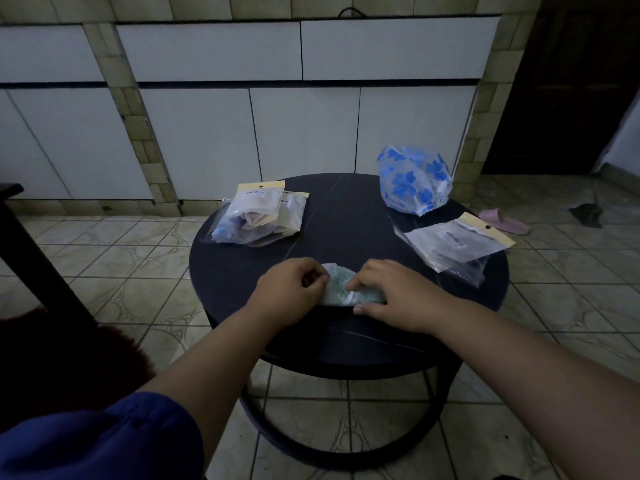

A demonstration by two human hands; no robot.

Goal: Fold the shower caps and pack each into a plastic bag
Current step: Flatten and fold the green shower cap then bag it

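A folded shower cap with a green pattern point(341, 282) lies near the front of the round dark table point(346, 216). My left hand point(294, 289) pinches its left edge with curled fingers. My right hand point(391, 292) lies over its right part, fingers curled down on it and the thumb against the table. A puffed-up shower cap with blue flowers point(414, 180) stands at the back right. In front of it lie empty plastic bags with yellow headers point(457, 245). Packed bags with caps inside point(259, 216) are stacked at the back left.
The table stands on a tiled floor before white cabinet doors point(304, 129). A pink slipper point(505, 221) and a dark rag point(587, 214) lie on the floor at the right. Dark furniture point(20, 216) stands at the left.
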